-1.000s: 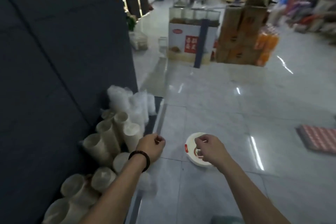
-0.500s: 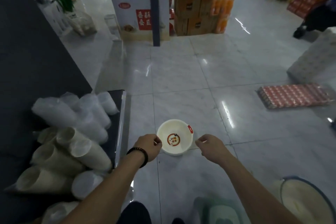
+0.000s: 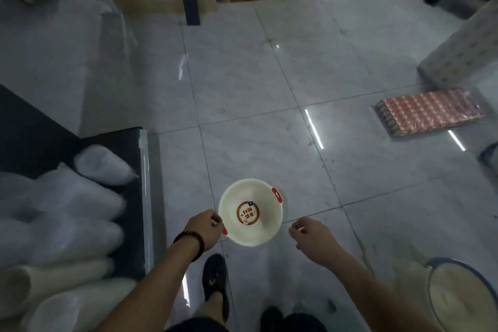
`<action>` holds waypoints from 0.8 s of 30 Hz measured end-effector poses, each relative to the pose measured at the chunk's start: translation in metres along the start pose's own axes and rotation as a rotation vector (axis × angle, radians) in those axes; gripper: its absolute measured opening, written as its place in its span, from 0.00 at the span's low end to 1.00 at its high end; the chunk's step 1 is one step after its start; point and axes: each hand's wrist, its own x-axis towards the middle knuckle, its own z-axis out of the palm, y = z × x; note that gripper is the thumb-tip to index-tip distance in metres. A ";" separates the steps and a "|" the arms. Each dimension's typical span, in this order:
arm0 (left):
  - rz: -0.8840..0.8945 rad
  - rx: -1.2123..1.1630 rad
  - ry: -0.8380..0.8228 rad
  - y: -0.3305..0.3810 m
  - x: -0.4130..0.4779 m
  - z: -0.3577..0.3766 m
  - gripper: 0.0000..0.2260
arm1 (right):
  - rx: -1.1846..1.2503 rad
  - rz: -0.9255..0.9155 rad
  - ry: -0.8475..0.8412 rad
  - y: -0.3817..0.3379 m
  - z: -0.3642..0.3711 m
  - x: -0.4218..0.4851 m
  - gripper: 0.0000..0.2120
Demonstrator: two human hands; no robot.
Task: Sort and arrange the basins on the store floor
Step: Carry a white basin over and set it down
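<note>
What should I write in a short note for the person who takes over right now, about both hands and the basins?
Left hand: grips the small white basin at its near red handle.
Right hand: loosely curled, holds nothing, apart from the basin.
Large blue-rimmed basin: on the floor, lower right.
Done: small basin in hand.
Left: place it, then arrange the large one.

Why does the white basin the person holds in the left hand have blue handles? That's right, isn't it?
Not quite. The handles are red, not blue. The head view shows the white basin with its red handles, and the left hand holds it at the rim.
</note>
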 end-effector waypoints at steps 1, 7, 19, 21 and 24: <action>-0.024 0.000 -0.022 -0.003 0.026 0.004 0.03 | 0.007 0.016 -0.009 -0.002 0.004 0.027 0.12; -0.213 -0.114 -0.121 -0.050 0.186 0.072 0.07 | 0.017 0.110 -0.050 0.033 0.062 0.218 0.16; -0.707 -0.593 -0.089 -0.203 0.441 0.264 0.38 | 0.150 0.244 0.012 0.140 0.192 0.544 0.22; -0.737 -0.754 -0.080 -0.222 0.466 0.285 0.38 | 0.242 0.237 -0.013 0.151 0.199 0.581 0.24; -0.717 -0.920 -0.006 -0.230 0.481 0.303 0.30 | 0.340 0.239 -0.071 0.162 0.205 0.608 0.26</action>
